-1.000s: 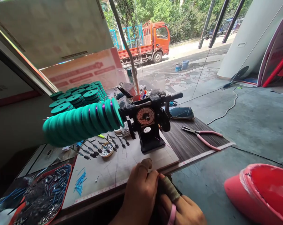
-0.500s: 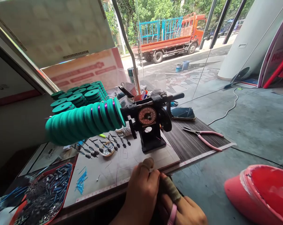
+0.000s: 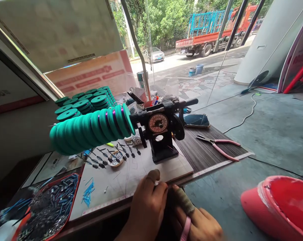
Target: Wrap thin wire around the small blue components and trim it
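Note:
At the table's front edge my left hand (image 3: 151, 199) is closed in a pinch; a tiny pale bit shows between thumb and finger, too small to name. Just right of it, my right hand (image 3: 195, 217) wraps round a pink handle (image 3: 185, 229), its index finger taped; the tool's head is hidden. Behind both hands stands a black winding machine (image 3: 158, 129) with a round dial. A row of green spools (image 3: 91, 130) sits on its shaft to the left. Thin line runs over the board (image 3: 141, 179).
Pink-handled pliers (image 3: 223, 146) and a phone (image 3: 197, 120) lie right of the machine. Left are a red tray of small metal parts (image 3: 51, 204), blue pieces (image 3: 88, 193) and a bowl of beads (image 3: 115, 158). A red bucket (image 3: 274, 204) stands at right.
My left hand has shifted slightly left, widening the gap to my right hand. Outside, the orange truck has moved right and a car has come into view.

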`<state>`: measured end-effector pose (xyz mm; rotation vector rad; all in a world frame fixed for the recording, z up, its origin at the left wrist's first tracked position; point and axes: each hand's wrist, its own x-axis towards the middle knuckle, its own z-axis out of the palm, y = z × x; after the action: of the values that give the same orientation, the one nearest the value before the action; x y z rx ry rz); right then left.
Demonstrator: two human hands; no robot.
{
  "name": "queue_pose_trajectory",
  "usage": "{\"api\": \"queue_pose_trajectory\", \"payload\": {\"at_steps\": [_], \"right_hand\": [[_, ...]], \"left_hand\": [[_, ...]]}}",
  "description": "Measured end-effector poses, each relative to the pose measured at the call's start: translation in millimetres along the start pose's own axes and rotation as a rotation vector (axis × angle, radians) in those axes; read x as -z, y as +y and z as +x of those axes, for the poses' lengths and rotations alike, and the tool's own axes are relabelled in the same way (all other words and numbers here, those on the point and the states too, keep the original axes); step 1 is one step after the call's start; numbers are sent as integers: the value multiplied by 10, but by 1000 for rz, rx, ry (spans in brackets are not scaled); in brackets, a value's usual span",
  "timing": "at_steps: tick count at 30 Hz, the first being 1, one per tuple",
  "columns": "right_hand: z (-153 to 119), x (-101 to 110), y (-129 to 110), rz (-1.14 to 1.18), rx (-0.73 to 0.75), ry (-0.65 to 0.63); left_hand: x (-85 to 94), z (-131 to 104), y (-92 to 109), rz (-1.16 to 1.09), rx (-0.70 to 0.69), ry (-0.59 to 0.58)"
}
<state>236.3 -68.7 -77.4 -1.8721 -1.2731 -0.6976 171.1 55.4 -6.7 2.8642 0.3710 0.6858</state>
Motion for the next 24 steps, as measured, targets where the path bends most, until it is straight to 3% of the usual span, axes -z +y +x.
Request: {"api": "queue_pose_trajectory", "payload": {"at_steps": [4, 9, 14, 20, 24], "right_hand": [[2, 14, 2, -13, -6, -11], [42, 79, 15, -23, 48, -112], [14, 23, -6, 4, -9, -12], [50, 16, -11, 21, -10, -9], [85, 199, 81, 24, 19, -155]], "left_hand": [[6, -10, -4, -10, 3, 0], [17, -15, -10, -23, 14, -32], [18, -21, -20, -29, 25, -45], [-15, -18, -17, -66, 57, -22], [27, -37, 6, -145, 101, 10]]}}
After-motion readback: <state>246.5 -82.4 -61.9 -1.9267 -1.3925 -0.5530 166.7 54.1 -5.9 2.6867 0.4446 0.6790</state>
